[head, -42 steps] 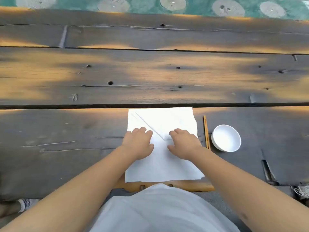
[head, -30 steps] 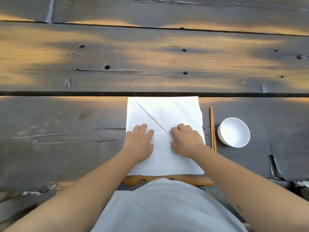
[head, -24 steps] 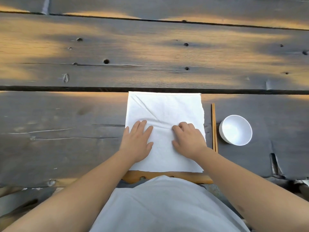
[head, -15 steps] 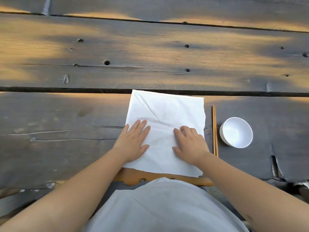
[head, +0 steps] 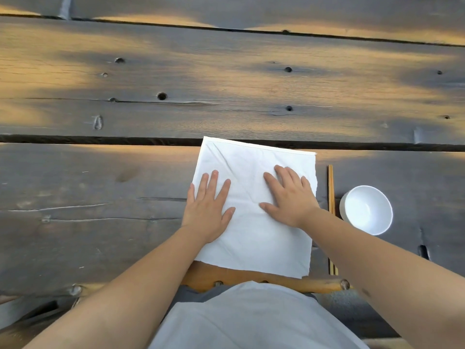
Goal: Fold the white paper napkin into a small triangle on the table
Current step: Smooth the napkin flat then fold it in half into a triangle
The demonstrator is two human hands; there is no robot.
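Note:
A white paper napkin (head: 251, 243) lies flat and roughly square on the near plank of the dark wooden table (head: 100, 197). A diagonal crease runs from its far left corner toward the middle. My left hand (head: 208, 210) rests palm down on the napkin's left edge, fingers spread. On the right half my right hand (head: 289, 197) presses flat, fingers apart. Neither hand holds anything. The napkin's near edge hangs slightly over the table's front edge.
A pair of wooden chopsticks (head: 331, 197) lies just right of the napkin, pointing away from me. A small white bowl (head: 366, 210) stands right of them. A dark gap between planks (head: 100, 139) runs past the napkin's far edge.
Both hands went from curled fingers pressing near the crease to flat, spread palms, sliding apart and forward. The napkin turned slightly, its near edge now over the table's edge.

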